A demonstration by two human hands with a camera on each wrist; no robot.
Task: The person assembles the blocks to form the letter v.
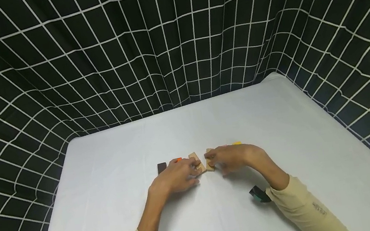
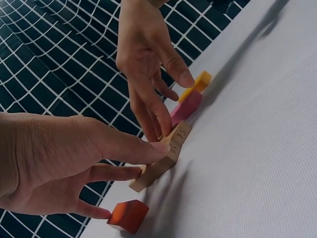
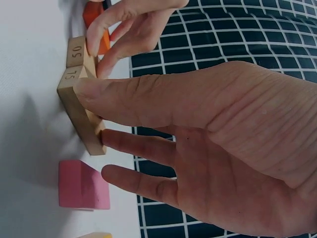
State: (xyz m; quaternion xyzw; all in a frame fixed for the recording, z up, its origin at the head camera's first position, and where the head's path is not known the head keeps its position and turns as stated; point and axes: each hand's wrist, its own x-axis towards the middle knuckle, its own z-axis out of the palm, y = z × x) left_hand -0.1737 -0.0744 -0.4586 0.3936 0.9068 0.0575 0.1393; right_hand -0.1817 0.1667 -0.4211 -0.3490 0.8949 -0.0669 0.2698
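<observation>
Two light wooden blocks stand between the hands on the white tabletop, near ends touching and far ends apart. My left hand [image 1: 176, 176] pinches the left block [image 1: 193, 155], marked 50 [image 3: 75, 52], with its thumb on the near side and fingers behind. On the right block [image 1: 210, 167], marked 75 [image 3: 79, 121], the thumb and fingers of my right hand [image 1: 236, 156] take a similar pinch. The little finger of the left hand reaches an orange block [image 2: 129, 216] in the left wrist view; whether it touches is unclear.
Beyond the right hand stand a pink block [image 3: 77, 183] and a yellow block [image 1: 236, 143]. A dark block [image 1: 161, 167] lies left of the left hand. The white table [image 1: 106, 167] backs onto a dark curtain [image 1: 118, 53] with a white grid.
</observation>
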